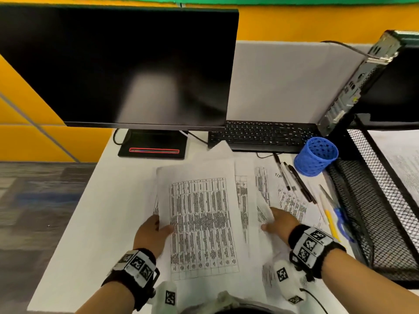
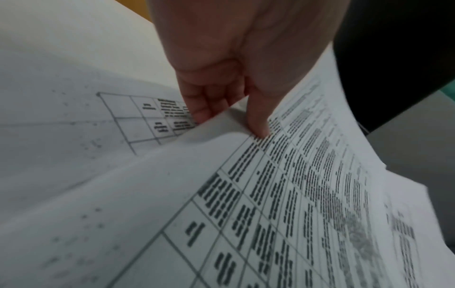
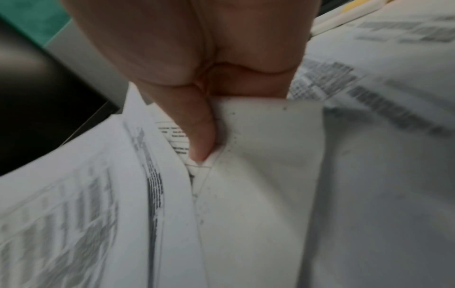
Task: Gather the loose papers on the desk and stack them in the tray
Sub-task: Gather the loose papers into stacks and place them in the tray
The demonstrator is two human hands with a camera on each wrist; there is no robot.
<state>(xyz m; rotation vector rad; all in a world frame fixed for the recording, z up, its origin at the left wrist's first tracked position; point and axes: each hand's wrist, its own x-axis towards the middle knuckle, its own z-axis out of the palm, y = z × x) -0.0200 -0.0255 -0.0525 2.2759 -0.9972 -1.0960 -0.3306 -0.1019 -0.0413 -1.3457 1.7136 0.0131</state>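
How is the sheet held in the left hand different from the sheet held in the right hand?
The sheet in the left hand, the large table sheet, shows its printed grid face up; the right hand holds a curled sheet whose visible side is nearly blank.
The large table sheet lies almost flat and broad; the curled sheet is bent and mostly covered.
The left hand pinches an edge with thumb on top; the right thumb presses into a fold.
Both are white printed paper.

White desk [image 1: 90, 223] — papers [image 1: 201, 223], keyboard [image 1: 260, 134], monitor base [image 1: 154, 143], mesh tray [image 1: 374, 200].
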